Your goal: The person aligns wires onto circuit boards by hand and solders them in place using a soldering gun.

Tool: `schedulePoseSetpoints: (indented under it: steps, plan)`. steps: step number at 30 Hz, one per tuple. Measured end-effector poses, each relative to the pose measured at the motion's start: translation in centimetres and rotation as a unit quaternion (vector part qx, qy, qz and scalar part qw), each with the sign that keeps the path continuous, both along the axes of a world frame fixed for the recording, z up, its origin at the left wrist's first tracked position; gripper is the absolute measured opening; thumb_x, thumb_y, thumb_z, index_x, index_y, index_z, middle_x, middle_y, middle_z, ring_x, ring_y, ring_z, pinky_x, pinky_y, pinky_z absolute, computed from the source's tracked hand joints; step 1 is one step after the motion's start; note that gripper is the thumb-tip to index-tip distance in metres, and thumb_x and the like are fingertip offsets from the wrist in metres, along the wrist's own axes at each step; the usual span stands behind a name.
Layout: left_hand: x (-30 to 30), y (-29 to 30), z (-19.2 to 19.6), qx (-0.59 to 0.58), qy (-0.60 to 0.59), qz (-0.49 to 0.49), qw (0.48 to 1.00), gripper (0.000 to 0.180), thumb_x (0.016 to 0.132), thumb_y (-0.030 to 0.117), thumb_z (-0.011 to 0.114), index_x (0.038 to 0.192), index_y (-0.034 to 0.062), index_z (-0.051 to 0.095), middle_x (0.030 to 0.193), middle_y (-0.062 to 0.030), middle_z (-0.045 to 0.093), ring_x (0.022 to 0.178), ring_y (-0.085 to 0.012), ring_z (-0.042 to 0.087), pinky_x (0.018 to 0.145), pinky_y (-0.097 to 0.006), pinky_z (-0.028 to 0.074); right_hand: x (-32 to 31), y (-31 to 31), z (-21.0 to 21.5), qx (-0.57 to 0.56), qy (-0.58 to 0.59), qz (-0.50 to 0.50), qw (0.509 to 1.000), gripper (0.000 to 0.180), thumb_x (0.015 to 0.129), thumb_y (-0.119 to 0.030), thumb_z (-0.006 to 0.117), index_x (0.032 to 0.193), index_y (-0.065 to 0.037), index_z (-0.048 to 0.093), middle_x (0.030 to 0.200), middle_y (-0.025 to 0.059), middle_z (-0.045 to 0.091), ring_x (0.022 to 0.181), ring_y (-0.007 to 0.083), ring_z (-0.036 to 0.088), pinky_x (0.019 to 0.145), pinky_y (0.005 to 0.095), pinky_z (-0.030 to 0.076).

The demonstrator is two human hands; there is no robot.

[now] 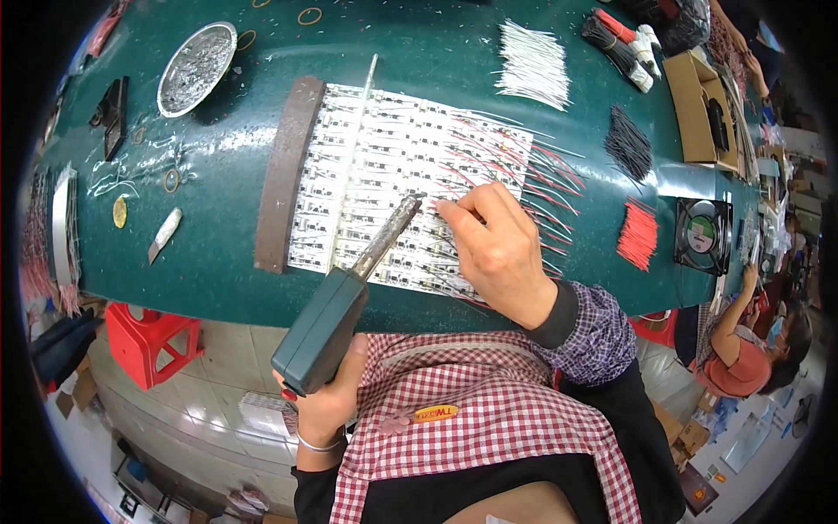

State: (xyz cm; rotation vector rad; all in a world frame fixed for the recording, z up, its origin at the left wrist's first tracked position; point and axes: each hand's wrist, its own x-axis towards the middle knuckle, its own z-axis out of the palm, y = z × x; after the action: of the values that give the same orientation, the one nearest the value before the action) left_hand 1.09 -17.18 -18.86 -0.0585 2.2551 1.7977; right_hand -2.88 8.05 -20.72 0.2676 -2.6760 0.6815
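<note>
My left hand (pixel 336 393) is closed round the handle of a dark green soldering gun (pixel 321 327). Its metal barrel points up and to the right, with the tip over a white panel of small circuit boards (pixel 393 131). Close to that tip, the thumb and forefinger of my right hand (pixel 497 249) pinch what looks like a thin red wire (pixel 433 206), mostly hidden by the fingers. Red, black and white wires (pixel 554 175) stick out from the panel's right part. A brown bar (pixel 288 175) lies along its left edge, and a clear strip (pixel 351 166) crosses the boards.
White wires (pixel 534 65), black wires (pixel 628 144) and red wires (pixel 637 234) lie in piles to the right. Beyond them are a small fan (pixel 703 236) and a cardboard box (pixel 694 113). A metal bowl (pixel 196 70) and a knife (pixel 166 231) are left. Another person (pixel 751 349) sits far right.
</note>
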Motion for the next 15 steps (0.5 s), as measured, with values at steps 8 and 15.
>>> schedulePoseSetpoints:
  steps: [8,15]
  plan:
    - [-0.1,0.9,1.1,-0.024,-0.025,0.081,0.996,0.021,0.076,0.007,0.079,0.092,-0.0035,0.070,0.082,-0.0103,0.071,0.066,-0.0160,0.067,0.059,-0.029,0.051,0.7,-0.4,0.4,0.003,0.036,-0.008,0.999,0.026,0.068,0.007,0.067,0.092,-0.001,0.069,0.077,0.0063,0.052,0.072,0.0225,0.052,0.058,0.0336,0.045]
    - [0.1,0.5,1.1,-0.038,-0.028,0.052,0.998,0.019,0.076,0.006,0.078,0.091,-0.0040,0.070,0.081,-0.0095,0.071,0.065,-0.0157,0.067,0.059,-0.029,0.051,1.0,-0.6,0.2,-0.007,0.011,0.004,1.000,0.029,0.066,0.006,0.063,0.093,-0.001,0.067,0.077,0.0072,0.049,0.073,0.0230,0.051,0.060,0.0332,0.045]
